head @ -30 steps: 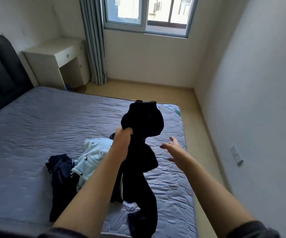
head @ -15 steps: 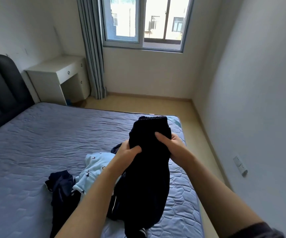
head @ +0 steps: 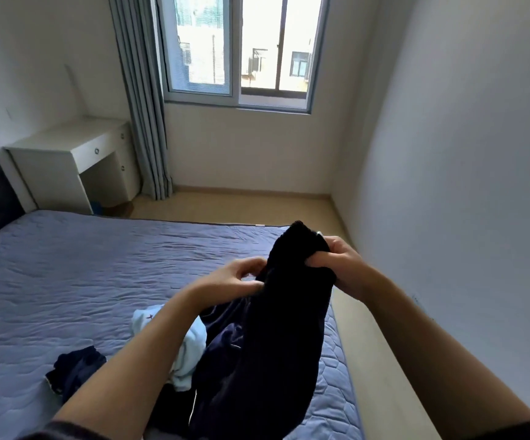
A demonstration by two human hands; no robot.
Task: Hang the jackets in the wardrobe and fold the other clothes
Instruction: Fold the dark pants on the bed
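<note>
Above the bed (head: 98, 265), I see my right hand (head: 343, 265) gripping the dark garment (head: 273, 344), my left hand (head: 231, 281) pinching its edge.

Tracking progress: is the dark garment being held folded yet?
Not folded: dark garment hangs bunched, gripped by right hand and left hand.

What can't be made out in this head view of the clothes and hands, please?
Head view: the dark garment, jacket or not; bunched, very dark, lower end cut off by the bottom edge.
Head view: the light blue garment, mostly hidden behind the left forearm and dark garment.
Head view: whether the left hand pinches the dark garment; fingertips blurred.
</note>
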